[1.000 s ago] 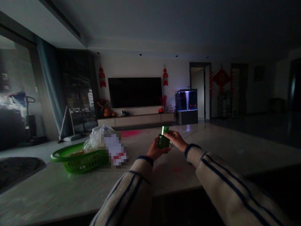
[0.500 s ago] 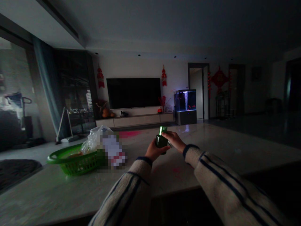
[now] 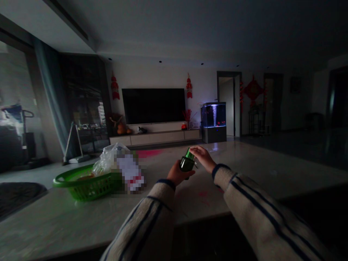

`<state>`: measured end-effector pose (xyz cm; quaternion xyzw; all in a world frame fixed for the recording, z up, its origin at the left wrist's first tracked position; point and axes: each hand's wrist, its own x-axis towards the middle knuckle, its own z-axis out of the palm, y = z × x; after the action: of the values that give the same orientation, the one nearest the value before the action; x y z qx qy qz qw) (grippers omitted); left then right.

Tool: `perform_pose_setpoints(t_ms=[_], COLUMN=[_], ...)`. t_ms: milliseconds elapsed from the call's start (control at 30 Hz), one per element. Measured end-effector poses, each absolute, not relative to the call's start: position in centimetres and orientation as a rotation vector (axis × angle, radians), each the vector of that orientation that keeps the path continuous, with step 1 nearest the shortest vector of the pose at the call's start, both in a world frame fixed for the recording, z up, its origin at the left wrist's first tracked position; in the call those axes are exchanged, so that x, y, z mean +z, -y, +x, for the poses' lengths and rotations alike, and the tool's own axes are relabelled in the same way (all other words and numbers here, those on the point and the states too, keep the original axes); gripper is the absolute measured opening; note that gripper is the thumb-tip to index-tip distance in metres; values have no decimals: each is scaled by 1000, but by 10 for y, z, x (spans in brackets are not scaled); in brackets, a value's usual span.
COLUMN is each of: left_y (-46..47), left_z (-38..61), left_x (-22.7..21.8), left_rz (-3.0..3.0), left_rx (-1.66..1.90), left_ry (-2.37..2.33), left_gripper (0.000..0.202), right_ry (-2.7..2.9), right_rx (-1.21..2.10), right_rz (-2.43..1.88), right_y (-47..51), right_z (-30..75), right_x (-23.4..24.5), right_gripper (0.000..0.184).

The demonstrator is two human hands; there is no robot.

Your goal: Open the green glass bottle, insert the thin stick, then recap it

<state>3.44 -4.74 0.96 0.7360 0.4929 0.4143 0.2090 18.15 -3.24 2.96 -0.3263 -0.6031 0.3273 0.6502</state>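
In a dim room I hold a small dark green container point(image 3: 186, 164) above a pale stone counter point(image 3: 244, 170). My left hand point(image 3: 177, 173) is wrapped round its body from below. My right hand point(image 3: 201, 157) pinches a lighter green lid or flap point(image 3: 190, 153) at the container's top, tilted up and to the right. Both sleeves are cream with dark stripes.
A green plastic basket point(image 3: 81, 183) with a clear plastic bag point(image 3: 108, 161) stands on the counter's left part, a blurred packet beside it. Red marks stain the counter near my hands. Far behind are a dark television point(image 3: 153, 106), a lit fish tank point(image 3: 213, 116) and a doorway.
The green flap under my right fingers has tilted over and lost its bright glint. The container has shifted slightly up and left. The view has drifted a little.
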Motion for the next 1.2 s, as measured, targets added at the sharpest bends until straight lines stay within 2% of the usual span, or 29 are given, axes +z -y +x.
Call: perform_pose_setpoints(t_ms=[267, 867, 1200], left_y=[43, 46, 45], left_z=[34, 34, 34], left_x=[6, 8, 7], left_rz=[2072, 2066, 2098], left_rx=[1082, 1109, 1098], left_ry=[-1363, -1397, -1382], left_gripper=[54, 54, 53], right_ry=[1411, 1443, 1511], right_rx=[652, 684, 711], right_rz=[-769, -732, -750], right_y=[22, 27, 31], right_z=[184, 185, 189], right_x=[22, 24, 28], right_gripper=[39, 41, 33])
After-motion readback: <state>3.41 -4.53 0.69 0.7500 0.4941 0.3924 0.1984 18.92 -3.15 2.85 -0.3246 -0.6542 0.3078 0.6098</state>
